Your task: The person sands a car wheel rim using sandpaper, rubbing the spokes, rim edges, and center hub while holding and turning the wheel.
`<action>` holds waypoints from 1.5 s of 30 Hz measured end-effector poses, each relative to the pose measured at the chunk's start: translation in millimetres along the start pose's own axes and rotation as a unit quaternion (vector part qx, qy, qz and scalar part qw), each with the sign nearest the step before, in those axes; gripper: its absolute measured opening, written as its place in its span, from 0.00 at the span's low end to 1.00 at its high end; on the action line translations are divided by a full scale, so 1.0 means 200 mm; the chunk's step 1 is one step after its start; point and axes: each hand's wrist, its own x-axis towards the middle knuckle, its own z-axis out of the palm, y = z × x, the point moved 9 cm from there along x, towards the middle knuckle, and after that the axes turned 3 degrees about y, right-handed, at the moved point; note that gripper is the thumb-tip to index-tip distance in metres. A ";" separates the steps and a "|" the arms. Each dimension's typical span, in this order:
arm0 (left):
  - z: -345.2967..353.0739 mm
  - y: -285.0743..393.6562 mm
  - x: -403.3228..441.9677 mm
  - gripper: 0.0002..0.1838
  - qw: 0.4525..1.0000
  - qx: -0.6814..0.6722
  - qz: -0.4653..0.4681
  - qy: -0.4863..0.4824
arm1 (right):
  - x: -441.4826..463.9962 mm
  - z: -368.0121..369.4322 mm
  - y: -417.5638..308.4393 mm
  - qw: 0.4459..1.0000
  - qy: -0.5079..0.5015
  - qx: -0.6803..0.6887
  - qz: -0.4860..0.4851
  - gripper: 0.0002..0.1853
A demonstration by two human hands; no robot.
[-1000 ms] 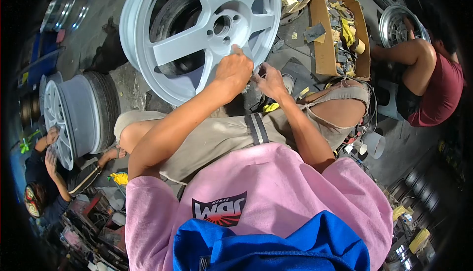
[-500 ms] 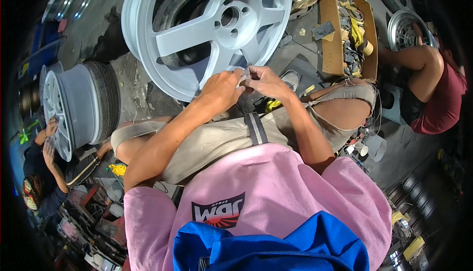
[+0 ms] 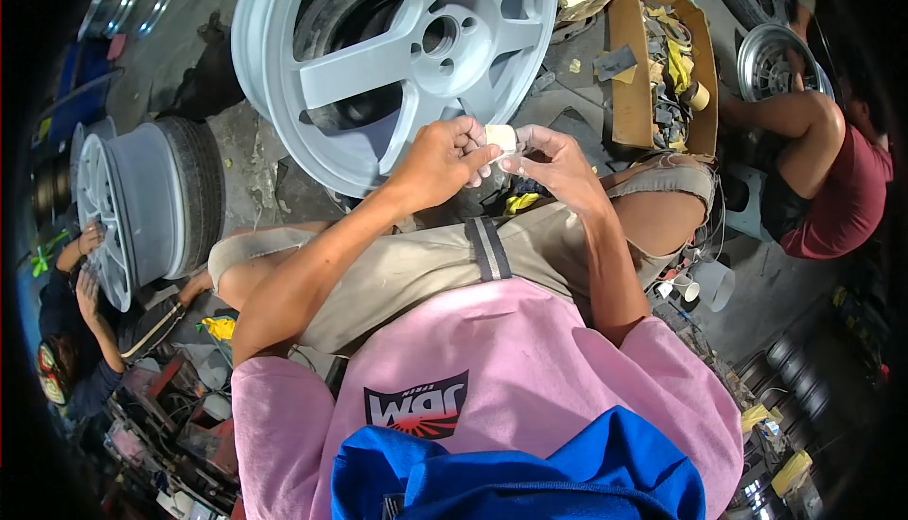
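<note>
A small cream-coloured folded piece of sandpaper [image 3: 499, 137] with a dark right edge is held up between my two hands. My left hand [image 3: 443, 158] is closed, its thumb and fingers pinching the left side. On the other side, my right hand [image 3: 560, 165] grips the right edge between thumb and fingers. Both hands have pale dust on the fingertips. Just beyond them, a large grey multi-spoke wheel rim [image 3: 364, 80] leans back in front of my knees, apart from or barely behind my left fingers. An old tyre [image 3: 345, 9] shows through its spokes.
A cardboard box [image 3: 629, 113] of sandpaper scraps and tape stands right of the rim. At left, another person's hands [image 3: 90, 264] touch a grey rim [image 3: 156, 203] by a tyre. At right, a seated person [image 3: 842, 170] has a hand at a silver rim [image 3: 771, 61].
My hands have risen slightly and moved apart, turning the sandpaper so its cream face now shows. My right hand shifted right. The grey rim has stayed in place.
</note>
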 end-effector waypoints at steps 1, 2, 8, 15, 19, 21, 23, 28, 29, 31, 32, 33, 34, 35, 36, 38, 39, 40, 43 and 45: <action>0.01 0.00 0.01 0.10 0.999 -0.040 -0.004 -0.002 | 0.00 0.00 0.02 1.000 0.001 0.001 0.000 0.16; 0.01 0.00 0.01 0.10 0.997 -0.081 -0.009 -0.004 | 0.01 0.00 0.03 1.000 -0.003 0.010 -0.009 0.13; 0.00 0.00 0.04 0.11 0.997 -0.066 -0.034 -0.007 | 0.01 0.02 0.03 0.998 -0.009 0.066 -0.010 0.07; 0.00 0.03 0.07 0.13 0.994 -0.111 0.018 0.009 | 0.00 0.10 0.03 0.966 -0.006 0.251 0.057 0.15; -0.03 0.07 0.06 0.14 0.998 -0.036 0.036 0.027 | 0.00 0.15 -0.02 0.944 -0.060 0.318 0.064 0.18; -0.03 0.09 0.06 0.15 0.999 -0.011 0.040 0.028 | 0.00 0.15 -0.03 0.929 -0.058 0.357 0.074 0.17; -0.03 0.08 0.06 0.15 0.999 0.006 0.028 0.028 | 0.00 0.12 -0.01 0.927 -0.056 0.363 0.077 0.15; -0.05 0.07 0.06 0.18 0.995 0.084 0.058 0.016 | 0.01 0.08 -0.07 0.929 -0.036 0.360 0.077 0.09; -0.04 0.08 0.06 0.20 0.987 0.147 0.066 0.006 | 0.04 0.06 -0.07 0.945 -0.025 0.324 0.045 0.09; -0.06 0.07 0.05 0.21 0.979 0.191 0.063 0.013 | 0.10 0.03 -0.06 0.958 -0.015 0.287 0.011 0.09; -0.06 0.07 0.05 0.23 0.970 0.236 0.061 0.019 | 0.14 -0.02 -0.08 0.990 0.028 0.133 -0.036 0.08; -0.06 0.08 0.04 0.23 0.970 0.235 0.063 0.019 | 0.17 -0.04 -0.12 0.994 0.070 -0.026 -0.081 0.07; -0.07 0.10 0.02 0.25 0.947 0.312 0.057 0.053 | 0.19 -0.02 -0.18 0.994 0.071 -0.027 -0.082 0.07; -0.10 0.12 0.01 0.28 0.917 0.386 0.051 0.087 | 0.20 0.00 -0.28 0.979 0.092 -0.149 -0.108 0.09; -0.10 0.13 0.01 0.28 0.917 0.385 0.052 0.089 | 0.22 0.02 -0.36 0.948 0.111 -0.269 -0.133 0.14; -0.11 0.12 0.02 0.32 0.905 0.417 0.014 0.078 | 0.32 0.03 -0.36 0.920 0.117 -0.310 -0.208 0.21; -0.13 0.12 0.03 0.32 0.906 0.415 0.013 0.082 | 0.37 0.05 -0.35 0.880 0.103 -0.385 -0.259 0.20; -0.12 0.12 0.04 0.31 0.907 0.414 0.024 0.075 | 0.38 0.10 -0.38 0.830 0.087 -0.457 -0.308 0.19; -0.13 0.11 0.08 0.29 0.906 0.415 0.035 0.070 | 0.43 0.10 -0.35 0.808 0.062 -0.506 -0.294 0.19; -0.13 0.10 0.10 0.28 0.906 0.417 0.037 0.067 | 0.46 0.10 -0.33 0.807 0.054 -0.517 -0.281 0.18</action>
